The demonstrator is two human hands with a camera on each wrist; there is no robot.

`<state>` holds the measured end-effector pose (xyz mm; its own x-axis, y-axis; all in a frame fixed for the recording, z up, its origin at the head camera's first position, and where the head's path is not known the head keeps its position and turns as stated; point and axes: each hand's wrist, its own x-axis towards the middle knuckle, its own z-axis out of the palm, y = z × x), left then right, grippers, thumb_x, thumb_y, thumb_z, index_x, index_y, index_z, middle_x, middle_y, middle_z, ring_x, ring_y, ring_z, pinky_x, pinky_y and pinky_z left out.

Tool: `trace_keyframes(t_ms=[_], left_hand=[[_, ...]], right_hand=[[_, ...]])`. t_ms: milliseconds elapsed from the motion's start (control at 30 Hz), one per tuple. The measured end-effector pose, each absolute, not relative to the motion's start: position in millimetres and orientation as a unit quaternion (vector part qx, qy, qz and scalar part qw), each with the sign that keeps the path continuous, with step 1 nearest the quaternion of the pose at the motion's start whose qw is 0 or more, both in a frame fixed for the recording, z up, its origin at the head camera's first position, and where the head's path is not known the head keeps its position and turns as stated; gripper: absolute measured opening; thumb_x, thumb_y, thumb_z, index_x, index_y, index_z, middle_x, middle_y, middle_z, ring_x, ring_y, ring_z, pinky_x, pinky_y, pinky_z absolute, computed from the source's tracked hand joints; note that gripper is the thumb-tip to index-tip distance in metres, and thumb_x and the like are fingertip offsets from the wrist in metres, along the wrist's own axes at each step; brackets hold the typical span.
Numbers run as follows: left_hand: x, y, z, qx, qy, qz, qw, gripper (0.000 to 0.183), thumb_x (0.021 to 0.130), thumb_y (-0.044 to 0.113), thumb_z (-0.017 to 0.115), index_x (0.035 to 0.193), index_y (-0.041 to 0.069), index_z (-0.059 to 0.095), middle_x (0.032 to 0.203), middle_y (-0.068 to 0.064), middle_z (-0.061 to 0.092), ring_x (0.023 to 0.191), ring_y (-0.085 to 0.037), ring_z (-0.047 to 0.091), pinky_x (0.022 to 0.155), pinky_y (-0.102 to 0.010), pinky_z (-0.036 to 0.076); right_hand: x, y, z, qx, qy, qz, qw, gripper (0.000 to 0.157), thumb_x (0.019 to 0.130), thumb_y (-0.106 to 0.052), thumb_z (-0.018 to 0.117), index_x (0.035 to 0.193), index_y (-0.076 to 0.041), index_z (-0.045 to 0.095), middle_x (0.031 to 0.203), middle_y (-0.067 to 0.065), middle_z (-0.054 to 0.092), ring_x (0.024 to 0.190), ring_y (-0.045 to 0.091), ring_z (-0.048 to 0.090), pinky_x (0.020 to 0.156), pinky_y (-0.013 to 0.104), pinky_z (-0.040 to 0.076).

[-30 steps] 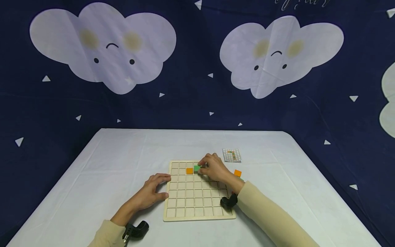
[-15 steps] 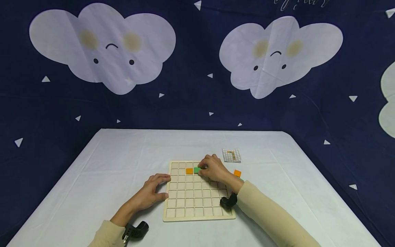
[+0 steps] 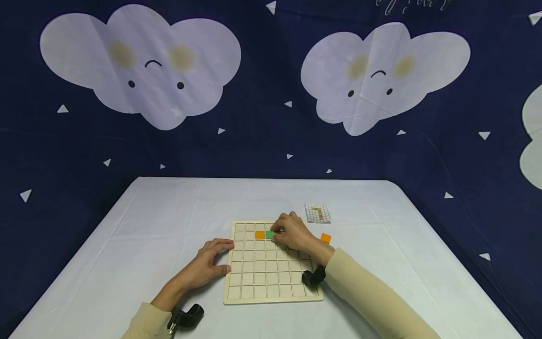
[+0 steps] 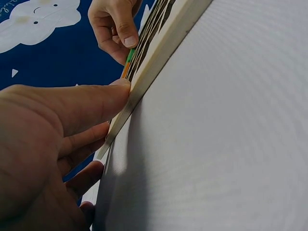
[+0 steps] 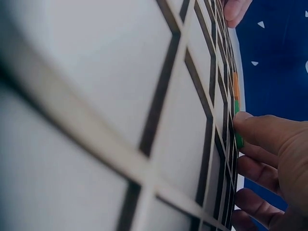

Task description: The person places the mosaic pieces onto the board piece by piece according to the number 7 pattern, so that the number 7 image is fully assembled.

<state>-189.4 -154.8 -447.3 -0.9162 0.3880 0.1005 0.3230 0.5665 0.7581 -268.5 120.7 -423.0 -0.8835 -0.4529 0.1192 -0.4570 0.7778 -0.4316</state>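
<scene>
In the head view a pale wooden grid board lies on the table. An orange tile fills one of its cells in the second row from the far edge. Directly right of it is a green tile, lying level with the orange one. My right hand pinches at the green tile's right side with thumb and index finger, which partly cover it. At the board's left edge, my left hand rests with fingers extended, the thumb touching the rim in the left wrist view.
A small printed card with a coloured grid pattern lies beyond the board's far right corner. Another orange tile sits right of the board, with a bit of green showing beside it behind the right forearm. White cloth covers the table.
The green tile has gone from slightly tilted to flat in its cell beside the orange tile, my right fingers lowering slightly with it. My left hand has stayed at the board's edge.
</scene>
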Motion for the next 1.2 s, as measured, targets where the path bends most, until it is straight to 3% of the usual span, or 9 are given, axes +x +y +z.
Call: trace_keyframes(t_ms=[567,1200], left_hand=[[-189,-156,-447,0.208,0.883,0.42,0.027,0.052,0.079,0.012,0.072,0.127,0.003,0.056,0.138,-0.007,0.048,0.132,-0.032,0.034,0.105,-0.056,0.022],[-188,-156,-446,0.208,0.882,0.422,0.028,0.051,0.079,0.012,0.072,0.127,0.004,0.056,0.138,-0.007,0.049,0.132,-0.032,0.034,0.106,-0.057,0.021]], right_hand=[[-267,122,-420,0.244,-0.939,0.24,0.015,0.025,0.08,-0.026,0.074,0.101,-0.014,0.072,0.095,-0.002,0.061,0.084,0.013,0.043,0.08,0.033,0.036],[-250,137,-401,0.2,-0.924,0.325,0.005,0.029,0.081,-0.028,0.072,0.107,-0.014,0.071,0.101,-0.003,0.06,0.099,0.022,0.049,0.082,0.037,0.044]])
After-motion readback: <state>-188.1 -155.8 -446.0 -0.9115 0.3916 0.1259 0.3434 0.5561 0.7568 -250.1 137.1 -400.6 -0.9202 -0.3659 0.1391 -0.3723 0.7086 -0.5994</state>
